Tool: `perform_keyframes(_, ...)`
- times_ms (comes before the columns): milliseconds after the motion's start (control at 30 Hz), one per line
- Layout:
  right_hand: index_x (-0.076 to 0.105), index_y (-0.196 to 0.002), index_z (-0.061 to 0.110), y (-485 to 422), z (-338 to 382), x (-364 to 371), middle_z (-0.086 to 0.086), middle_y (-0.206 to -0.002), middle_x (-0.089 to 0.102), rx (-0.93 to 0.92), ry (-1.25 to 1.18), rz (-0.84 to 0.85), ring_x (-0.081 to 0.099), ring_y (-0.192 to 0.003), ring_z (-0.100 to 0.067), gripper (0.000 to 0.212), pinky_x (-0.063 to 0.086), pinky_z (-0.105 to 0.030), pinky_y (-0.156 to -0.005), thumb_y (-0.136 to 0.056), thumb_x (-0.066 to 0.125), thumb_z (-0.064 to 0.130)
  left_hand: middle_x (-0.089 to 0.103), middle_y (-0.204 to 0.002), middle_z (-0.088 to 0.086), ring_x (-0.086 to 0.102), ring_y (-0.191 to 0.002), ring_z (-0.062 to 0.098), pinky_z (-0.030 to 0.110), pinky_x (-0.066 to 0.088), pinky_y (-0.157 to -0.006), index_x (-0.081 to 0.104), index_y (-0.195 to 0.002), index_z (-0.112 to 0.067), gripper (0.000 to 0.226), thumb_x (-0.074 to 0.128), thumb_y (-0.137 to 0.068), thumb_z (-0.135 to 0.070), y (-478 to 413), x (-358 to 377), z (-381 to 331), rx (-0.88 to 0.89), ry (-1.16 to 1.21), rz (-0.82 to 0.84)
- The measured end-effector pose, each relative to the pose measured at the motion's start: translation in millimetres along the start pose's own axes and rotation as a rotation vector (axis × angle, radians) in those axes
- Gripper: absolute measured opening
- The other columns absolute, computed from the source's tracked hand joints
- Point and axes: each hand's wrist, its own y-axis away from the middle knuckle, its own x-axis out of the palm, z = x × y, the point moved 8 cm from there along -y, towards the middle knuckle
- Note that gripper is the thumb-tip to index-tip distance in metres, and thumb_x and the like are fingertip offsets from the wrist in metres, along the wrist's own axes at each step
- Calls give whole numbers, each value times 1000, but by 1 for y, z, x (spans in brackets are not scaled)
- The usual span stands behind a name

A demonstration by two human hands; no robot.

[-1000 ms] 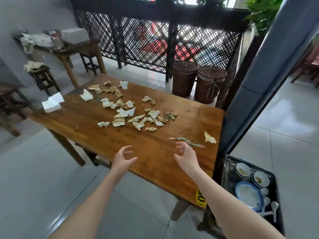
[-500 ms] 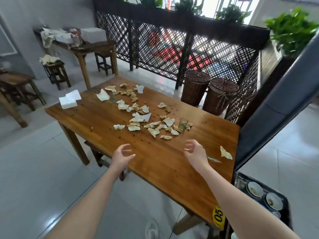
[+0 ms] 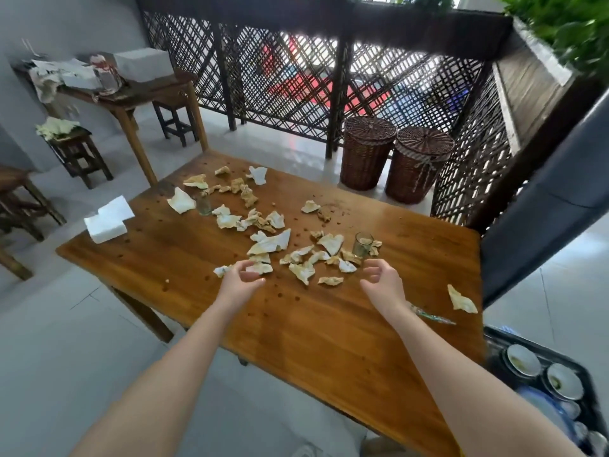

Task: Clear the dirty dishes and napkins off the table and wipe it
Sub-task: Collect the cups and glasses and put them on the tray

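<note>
Several crumpled, stained napkins lie scattered across the middle of the wooden table. Two small glasses stand among them, one on the right, another further back on the left. A lone napkin and a wrapped straw-like item lie near the right edge. My left hand hovers over the near edge of the napkin pile, fingers loosely curled and empty. My right hand is also loosely curled and empty, just in front of the right glass.
A stack of clean white napkins sits at the table's left corner. A dark bin with dirty bowls and plates stands at lower right. Two wicker baskets stand behind the table by the lattice fence. A side table and stools are at left.
The view has drawn closer to the table. Both hands have reached forward from the near edge to the front of the napkin pile, still empty.
</note>
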Motion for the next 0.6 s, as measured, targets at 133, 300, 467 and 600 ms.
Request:
perform_keyframes(133,57,-119,18,-30,-17,-7,2,-105,60,76,-42,-72,56,-96,-13,37,50,-23,-72,-85,65,4,62,-112,1,56,-98,14,26,45,-77,50,-131,-20,47,69,-87,-16,-41,7,-24,0,-7,61)
perform_keyframes(300,56,-122,15,-54,-36,5,2,-105,59,165,-36,-79,54,-93,-12,40,48,-22,-71,-85,66,5,60,-113,1,56,-103,17,29,45,-83,50,-131,-21,47,69,-88,-16,-76,22,-32,-36,-35,120)
perform_keyframes(467,56,-124,16,-76,-45,16,2,-108,59,164,19,-48,52,-95,-11,42,46,-22,-73,-85,66,5,62,-115,2,59,-108,21,32,46,-85,49,-132,-22,48,69,-88,-18,-104,39,-32,-69,-36,164)
perform_keyframes(600,56,-123,16,-98,-59,10,1,-111,59,200,14,-81,53,-95,-11,42,45,-20,-70,-84,67,6,61,-111,-1,60,-106,20,31,47,-84,49,-133,-24,49,69,-88,-20,-130,60,-39,-81,-62,185)
